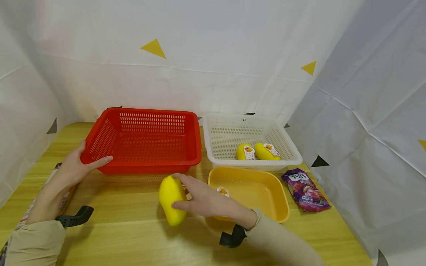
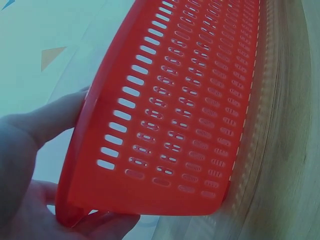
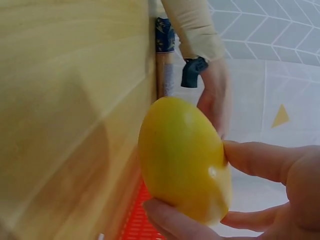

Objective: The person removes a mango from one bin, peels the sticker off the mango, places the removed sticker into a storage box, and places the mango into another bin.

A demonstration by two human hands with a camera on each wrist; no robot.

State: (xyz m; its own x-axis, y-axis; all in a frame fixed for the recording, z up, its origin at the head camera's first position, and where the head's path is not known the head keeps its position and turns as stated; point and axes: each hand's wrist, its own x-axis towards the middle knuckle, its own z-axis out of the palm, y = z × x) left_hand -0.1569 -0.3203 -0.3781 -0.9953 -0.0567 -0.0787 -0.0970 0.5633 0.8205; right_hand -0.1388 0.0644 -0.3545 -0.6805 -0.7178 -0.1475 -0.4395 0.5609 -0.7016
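My right hand [image 1: 206, 197] holds a yellow mango [image 1: 172, 199] over the wooden table, in front of the red basket [image 1: 149, 167]. In the right wrist view the mango [image 3: 182, 157] sits between the thumb and fingers, its narrower end away from the palm. At the basket's near left corner my left hand [image 1: 74, 164] grips the rim, thumb along the front edge. The left wrist view shows this basket's slotted side wall [image 2: 165, 110] with the hand [image 2: 30, 150] around its rim. This basket has nothing in it.
Right of the red basket stands a white basket [image 1: 213, 162] with two stickered mangoes [image 1: 266, 152]. A yellow tub [image 1: 263, 192] is in front of it, a round sticker [image 1: 222, 191] showing behind my right hand. A purple snack bag [image 1: 306, 190] lies at the right.
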